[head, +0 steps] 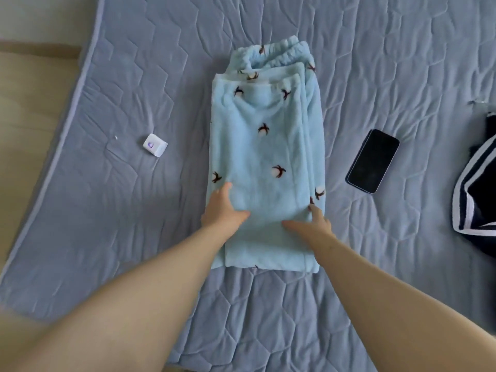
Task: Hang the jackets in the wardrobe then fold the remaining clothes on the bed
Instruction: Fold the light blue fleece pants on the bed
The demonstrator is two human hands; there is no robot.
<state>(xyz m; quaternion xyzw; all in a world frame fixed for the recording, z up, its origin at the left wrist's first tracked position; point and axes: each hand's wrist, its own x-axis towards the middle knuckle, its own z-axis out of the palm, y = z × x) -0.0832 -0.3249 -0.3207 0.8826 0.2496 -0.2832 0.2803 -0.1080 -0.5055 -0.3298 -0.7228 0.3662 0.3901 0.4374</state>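
Light blue fleece trousers (pixel 268 146) with small dark motifs lie folded lengthwise in the middle of the quilted grey bed cover (pixel 134 84), waistband at the far end. My left hand (pixel 222 210) holds their left edge near the close end, thumb lying on top of the fabric and most fingers hidden at the edge. My right hand (pixel 314 224) holds the right edge the same way, thumb pointing inward across the cloth. A dark navy garment with white stripes (pixel 475 189) lies at the right border, partly cut off.
A black phone (pixel 373 161) lies face up just right of the trousers. A small white cube-shaped device (pixel 155 145) sits on the cover to their left. The bed's left edge curves past a tan floor (pixel 24 103).
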